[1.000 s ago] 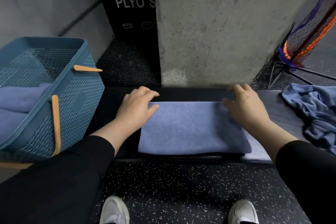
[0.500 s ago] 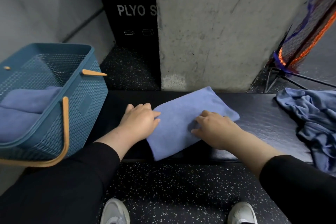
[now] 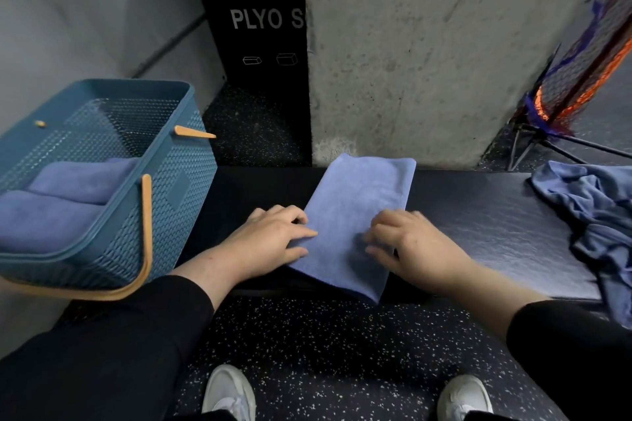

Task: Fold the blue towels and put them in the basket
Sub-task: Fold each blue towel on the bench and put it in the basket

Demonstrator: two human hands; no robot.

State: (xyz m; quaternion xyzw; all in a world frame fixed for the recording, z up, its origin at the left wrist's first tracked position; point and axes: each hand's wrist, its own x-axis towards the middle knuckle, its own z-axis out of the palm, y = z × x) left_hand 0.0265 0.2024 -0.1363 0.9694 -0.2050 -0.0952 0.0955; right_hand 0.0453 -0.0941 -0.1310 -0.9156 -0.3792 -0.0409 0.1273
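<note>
A folded blue towel (image 3: 359, 195) lies on the black bench (image 3: 485, 219), its long side running away from me and its near end hanging over the front edge. My left hand (image 3: 266, 243) rests on its near left edge with fingers laid flat. My right hand (image 3: 410, 246) presses on its near right part, fingers bent, tips on the cloth. At the left stands the blue basket (image 3: 164, 154) with orange handles, holding two folded blue towels (image 3: 68, 195). A crumpled heap of blue towels (image 3: 588, 208) lies at the bench's right end.
A concrete pillar (image 3: 427, 44) and a black plyo box (image 3: 260, 27) stand right behind the bench. An orange and purple net (image 3: 581, 61) on a metal stand is at the far right. My white shoes (image 3: 229, 393) are on the speckled floor.
The towel was folded narrower and turned from lying across the bench to pointing away from me. Both hands moved inward onto its near end.
</note>
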